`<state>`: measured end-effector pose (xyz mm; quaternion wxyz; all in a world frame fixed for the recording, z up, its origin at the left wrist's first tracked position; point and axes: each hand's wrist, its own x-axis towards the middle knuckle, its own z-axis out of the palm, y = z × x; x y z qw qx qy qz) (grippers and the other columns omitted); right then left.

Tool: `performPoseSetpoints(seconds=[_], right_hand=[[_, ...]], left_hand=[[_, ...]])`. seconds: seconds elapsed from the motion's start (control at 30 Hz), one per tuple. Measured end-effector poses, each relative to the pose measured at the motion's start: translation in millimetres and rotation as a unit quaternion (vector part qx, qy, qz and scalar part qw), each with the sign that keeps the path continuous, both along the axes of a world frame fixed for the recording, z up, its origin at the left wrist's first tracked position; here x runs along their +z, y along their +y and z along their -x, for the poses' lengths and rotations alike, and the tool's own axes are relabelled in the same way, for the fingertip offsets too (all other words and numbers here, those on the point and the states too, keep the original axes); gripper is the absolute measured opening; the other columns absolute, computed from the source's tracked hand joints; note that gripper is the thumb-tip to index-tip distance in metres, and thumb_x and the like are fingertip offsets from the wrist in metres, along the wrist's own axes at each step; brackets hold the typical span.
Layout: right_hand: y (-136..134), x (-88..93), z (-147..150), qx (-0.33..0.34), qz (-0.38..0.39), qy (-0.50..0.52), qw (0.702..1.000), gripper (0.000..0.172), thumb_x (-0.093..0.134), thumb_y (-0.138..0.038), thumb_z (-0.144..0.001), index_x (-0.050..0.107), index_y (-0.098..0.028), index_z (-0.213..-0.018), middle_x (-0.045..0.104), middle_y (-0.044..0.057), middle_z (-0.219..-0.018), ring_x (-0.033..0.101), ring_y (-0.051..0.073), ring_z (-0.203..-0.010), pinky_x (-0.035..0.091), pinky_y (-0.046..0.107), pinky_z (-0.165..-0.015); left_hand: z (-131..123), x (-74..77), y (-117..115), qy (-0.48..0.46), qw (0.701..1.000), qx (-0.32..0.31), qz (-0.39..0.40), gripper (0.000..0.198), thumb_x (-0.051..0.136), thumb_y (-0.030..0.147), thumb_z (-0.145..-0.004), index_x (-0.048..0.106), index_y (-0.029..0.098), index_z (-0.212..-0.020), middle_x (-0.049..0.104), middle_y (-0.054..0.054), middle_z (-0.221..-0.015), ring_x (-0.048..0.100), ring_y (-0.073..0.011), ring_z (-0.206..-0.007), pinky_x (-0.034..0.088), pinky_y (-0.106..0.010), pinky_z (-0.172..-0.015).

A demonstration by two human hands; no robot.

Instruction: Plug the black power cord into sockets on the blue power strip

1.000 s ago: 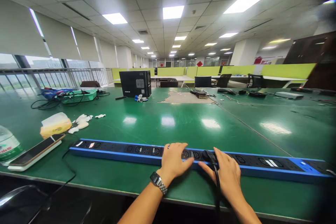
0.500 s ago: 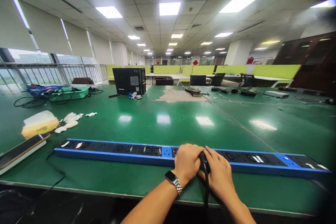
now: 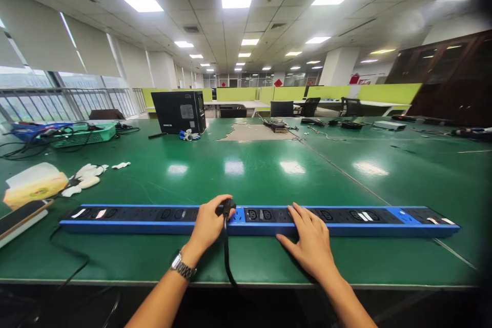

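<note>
A long blue and black power strip [image 3: 265,229] lies across the green table, with rows of sockets along its top. My left hand [image 3: 208,225] is closed around a black plug [image 3: 229,207], just beside a blue socket section. From this plug a thick black cable [image 3: 226,256] hangs down over the table's front edge. Farther right, my right hand [image 3: 311,238] lies on the strip with its fingers stretched over the top and its thumb apart at the front side. Whether the plug's pins sit in a socket is hidden by my left fingers.
At left are a phone-like slab [image 3: 26,220], a tissue pack [image 3: 36,184] and white scraps [image 3: 86,177]. Farther back stand a green basket [image 3: 84,136] with cables and a black computer case [image 3: 179,113]. A thin cable [image 3: 71,251] trails off the strip's left end.
My left hand has moved left along the strip with the plug and its cable. My right hand has come away from the plug and now rests on the strip. The view has shifted slightly.
</note>
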<state>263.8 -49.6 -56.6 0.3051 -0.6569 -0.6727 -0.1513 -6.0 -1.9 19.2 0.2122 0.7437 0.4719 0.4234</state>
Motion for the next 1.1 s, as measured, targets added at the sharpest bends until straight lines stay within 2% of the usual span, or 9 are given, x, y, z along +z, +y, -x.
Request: performPoseSetpoints(seconds=[0.13, 0.27, 0.53, 0.77, 0.87, 0.97, 1.1], right_hand=[[-0.9, 0.8, 0.4, 0.0, 0.006, 0.001, 1.0, 0.061, 0.057, -0.046, -0.078, 0.048, -0.024, -0.134, 0.052, 0.01, -0.138, 0.045, 0.032, -0.125, 0.035, 0.05, -0.101], [-1.2, 0.2, -0.2, 0.002, 0.011, -0.003, 1.0, 0.061, 0.057, -0.045, -0.078, 0.047, -0.024, -0.135, 0.051, 0.01, -0.139, 0.044, 0.032, -0.126, 0.035, 0.05, -0.102], [0.0, -3.1, -1.9, 0.003, 0.006, -0.009, 1.0, 0.062, 0.058, -0.046, -0.078, 0.049, -0.022, -0.134, 0.052, 0.01, -0.139, 0.045, 0.031, -0.125, 0.034, 0.05, -0.102], [1.0, -4.9, -2.9, 0.001, 0.005, -0.013, 1.0, 0.063, 0.057, -0.048, -0.078, 0.048, -0.022, -0.134, 0.052, 0.009, -0.14, 0.044, 0.032, -0.126, 0.034, 0.05, -0.102], [1.2, -5.2, -3.6, 0.0, 0.002, -0.019, 1.0, 0.064, 0.058, -0.049, -0.077, 0.048, -0.022, -0.134, 0.052, 0.009, -0.14, 0.045, 0.032, -0.125, 0.035, 0.05, -0.102], [1.0, -5.1, -3.9, 0.001, 0.001, -0.025, 1.0, 0.064, 0.058, -0.049, -0.077, 0.048, -0.02, -0.134, 0.052, 0.009, -0.14, 0.045, 0.031, -0.125, 0.035, 0.049, -0.101], [0.3, -3.7, -2.9, 0.001, -0.002, -0.026, 1.0, 0.063, 0.058, -0.048, -0.078, 0.048, -0.021, -0.134, 0.053, 0.009, -0.139, 0.045, 0.031, -0.125, 0.035, 0.048, -0.101]], left_hand=[[-2.6, -9.3, -0.7, 0.091, 0.996, -0.015, -0.014, 0.031, 0.066, 0.024, -0.083, 0.068, 0.024, -0.114, 0.074, -0.004, -0.109, 0.067, -0.0221, -0.1, 0.051, -0.034, -0.091], [-10.8, -6.1, -0.7, 0.118, 0.992, -0.019, -0.028, 0.033, 0.065, 0.019, -0.082, 0.068, 0.028, -0.114, 0.073, -0.003, -0.11, 0.066, -0.0226, -0.1, 0.05, -0.035, -0.091], [-5.1, -9.4, -11.3, 0.168, 0.982, -0.028, -0.084, 0.042, 0.059, 0.016, -0.086, 0.06, 0.028, -0.125, 0.071, -0.004, -0.112, 0.062, -0.023, -0.104, 0.047, -0.037, -0.092], [-13.0, -10.2, -15.7, 0.142, 0.987, -0.013, -0.071, 0.041, 0.058, 0.013, -0.084, 0.062, 0.03, -0.121, 0.07, -0.002, -0.117, 0.062, -0.0224, -0.107, 0.044, -0.043, -0.097], [-14.8, -12.3, -11.3, 0.084, 0.993, -0.016, -0.077, 0.038, 0.057, 0.012, -0.084, 0.064, 0.029, -0.117, 0.07, -0.002, -0.118, 0.062, -0.0217, -0.109, 0.046, -0.04, -0.098], [1.5, -10.8, -2.9, -0.018, 0.997, 0.017, -0.074, 0.033, 0.057, 0.021, -0.085, 0.065, 0.025, -0.117, 0.071, -0.004, -0.115, 0.064, -0.0216, -0.106, 0.049, -0.036, -0.095], [56.7, -3.2, 6.3, -0.07, 0.993, 0.092, -0.03, 0.038, 0.057, 0.043, -0.085, 0.064, 0.02, -0.115, 0.073, -0.007, -0.109, 0.068, -0.0244, -0.1, 0.051, -0.038, -0.094]])
